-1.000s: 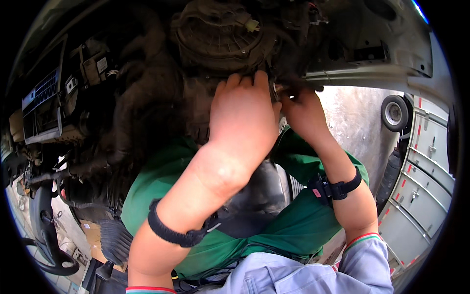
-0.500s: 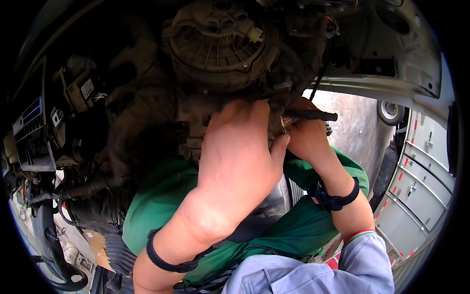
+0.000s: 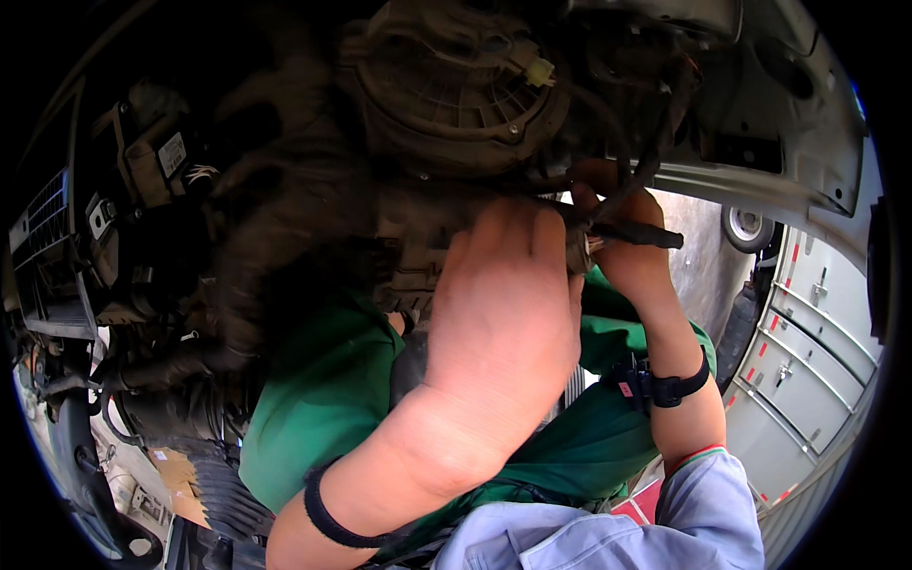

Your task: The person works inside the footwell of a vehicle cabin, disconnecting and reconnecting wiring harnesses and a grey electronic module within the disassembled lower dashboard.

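Observation:
My left hand (image 3: 503,313) is curled against the underside of a dark housing (image 3: 399,266), below a round, ribbed blower unit (image 3: 437,95). Its fingertips are hidden, so what they grip is unclear. Beside it, my right hand (image 3: 632,256) reaches up behind a dark wire harness (image 3: 651,152), fingers bent around part of it. A taped bundle end (image 3: 655,236) sticks out across that hand, with thin bare-looking wires next to my left thumb.
Dark ducting (image 3: 237,237) and modules (image 3: 152,152) fill the left, above a steering wheel (image 3: 85,494). A metal panel (image 3: 779,142) crosses the upper right. Beyond lie a wheel (image 3: 746,228) and a white truck body (image 3: 817,332). My green-trousered legs (image 3: 304,408) are beneath my arms.
Both hands have shifted rightward in the view. My right hand's fingers now reach higher behind the harness, and the taped bundle end has come into clearer sight across that hand.

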`<state>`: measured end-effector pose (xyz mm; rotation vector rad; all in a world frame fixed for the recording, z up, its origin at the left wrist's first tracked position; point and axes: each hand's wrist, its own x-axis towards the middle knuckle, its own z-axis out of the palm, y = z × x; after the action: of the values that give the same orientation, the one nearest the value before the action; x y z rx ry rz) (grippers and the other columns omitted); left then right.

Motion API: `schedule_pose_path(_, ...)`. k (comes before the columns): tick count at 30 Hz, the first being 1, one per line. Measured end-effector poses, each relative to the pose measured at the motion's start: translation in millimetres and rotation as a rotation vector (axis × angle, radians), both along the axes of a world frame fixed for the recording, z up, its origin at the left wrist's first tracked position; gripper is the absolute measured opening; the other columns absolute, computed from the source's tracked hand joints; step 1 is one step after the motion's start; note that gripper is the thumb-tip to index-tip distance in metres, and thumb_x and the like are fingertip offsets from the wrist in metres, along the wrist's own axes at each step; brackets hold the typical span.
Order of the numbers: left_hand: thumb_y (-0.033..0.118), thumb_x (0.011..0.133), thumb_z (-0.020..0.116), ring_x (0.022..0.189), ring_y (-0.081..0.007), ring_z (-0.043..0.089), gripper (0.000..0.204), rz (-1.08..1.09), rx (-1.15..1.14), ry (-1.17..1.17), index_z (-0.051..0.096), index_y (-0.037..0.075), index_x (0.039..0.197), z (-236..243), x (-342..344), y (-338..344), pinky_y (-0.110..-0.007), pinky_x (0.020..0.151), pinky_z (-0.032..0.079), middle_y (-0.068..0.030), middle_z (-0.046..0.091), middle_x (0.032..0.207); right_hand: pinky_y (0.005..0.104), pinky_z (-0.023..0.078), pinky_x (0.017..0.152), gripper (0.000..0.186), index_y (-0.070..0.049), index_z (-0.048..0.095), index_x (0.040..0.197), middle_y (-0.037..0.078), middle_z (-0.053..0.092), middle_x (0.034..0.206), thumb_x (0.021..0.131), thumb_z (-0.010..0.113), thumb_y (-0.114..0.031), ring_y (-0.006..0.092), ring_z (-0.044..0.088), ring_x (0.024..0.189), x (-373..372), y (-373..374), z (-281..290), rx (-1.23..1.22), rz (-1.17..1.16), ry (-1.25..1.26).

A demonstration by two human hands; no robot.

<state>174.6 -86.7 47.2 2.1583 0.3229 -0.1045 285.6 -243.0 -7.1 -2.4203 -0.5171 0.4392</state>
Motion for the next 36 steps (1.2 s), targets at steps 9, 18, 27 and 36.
schedule_pose_path(9,0.011,0.080,0.069,0.119,-0.0340,0.055,0.043,-0.004,0.028,-0.028,0.054,-0.005,0.117,-6,-9,7,-0.043,0.095,0.045,-0.0203,0.063,0.116,0.0344,0.050,0.084,0.028,-0.003,0.063,0.115,0.014,0.069,0.102,0.097,0.057,-0.025,0.0220,0.067,0.095,6,32,-14,0.099,-0.172,0.138)
schedule_pose_path(18,0.014,0.083,0.066,0.126,-0.0313,0.052,0.048,0.001,-0.061,-0.043,0.053,-0.005,0.125,-8,-12,11,-0.041,0.100,0.043,-0.0198,0.061,0.126,0.0284,0.054,0.058,0.025,0.002,0.057,0.103,0.010,0.063,0.083,0.097,0.063,-0.021,0.0156,0.062,0.068,14,49,-40,0.206,-0.251,0.115)
schedule_pose_path(27,0.015,0.084,0.065,0.128,-0.0299,0.051,0.047,-0.032,-0.128,-0.026,0.054,-0.004,0.126,-11,-10,17,-0.041,0.102,0.043,-0.0178,0.060,0.128,0.0315,0.057,0.062,0.023,0.002,0.054,0.109,0.011,0.062,0.092,0.097,0.060,-0.017,0.0179,0.062,0.075,8,60,-33,0.276,-0.428,0.231)
schedule_pose_path(36,0.014,0.084,0.065,0.126,-0.0307,0.052,0.046,-0.062,-0.104,-0.036,0.054,-0.003,0.125,-12,-9,20,-0.042,0.101,0.043,-0.0173,0.061,0.126,0.0298,0.053,0.063,0.020,0.001,0.057,0.103,0.009,0.062,0.082,0.095,0.065,-0.016,0.0156,0.060,0.073,8,65,-28,0.294,-0.468,0.299)
